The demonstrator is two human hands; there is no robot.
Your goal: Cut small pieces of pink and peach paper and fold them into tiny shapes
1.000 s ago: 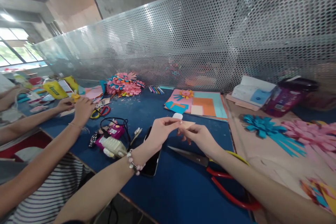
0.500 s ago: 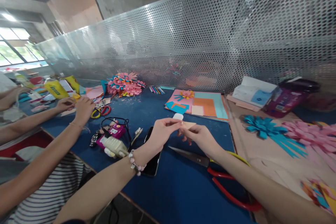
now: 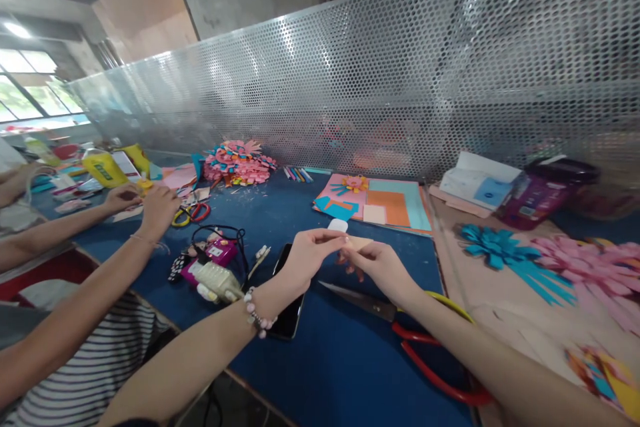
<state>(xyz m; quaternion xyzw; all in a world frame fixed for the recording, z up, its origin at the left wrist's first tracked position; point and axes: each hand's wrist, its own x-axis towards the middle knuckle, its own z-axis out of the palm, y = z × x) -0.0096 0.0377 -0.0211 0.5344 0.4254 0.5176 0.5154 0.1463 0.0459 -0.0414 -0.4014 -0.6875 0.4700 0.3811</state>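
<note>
Cream paper: one small piece (image 3: 361,242) is being held above the blue table (image 3: 335,367), short of its right edge.
Left hand: one (image 3: 307,257), wearing one beaded bracelet (image 3: 263,324), is pinching the paper's left end between thumb and fingers.
Right hand: one (image 3: 380,267) is pinching the same paper, its fingertips just beside the left's.
Large scissors: one pair (image 3: 383,310), lying near the table's right edge, is passing partly under the right forearm.
Phone: one (image 3: 290,320) is lying under the left wrist, toward the near edge.
White item: one (image 3: 339,226) is resting just beyond the fingertips.
Paper stack: one cream square (image 3: 374,215) and one orange sheet (image 3: 395,203) are lying on larger sheets toward the far right corner; one orange flower (image 3: 356,183) is sitting there too.
Flower heap: one (image 3: 240,163), its flowers overlapping past counting, is standing by the far edge.
Co-worker: two hands (image 3: 163,210) are working over the table's left part, near one smaller scissors (image 3: 189,217).
Yellow packs: two (image 3: 105,170) are standing farther left.
Beyond the right edge: one blue flower (image 3: 500,247) and one purple tub (image 3: 540,193) are occupying the brownish tabletop.
</note>
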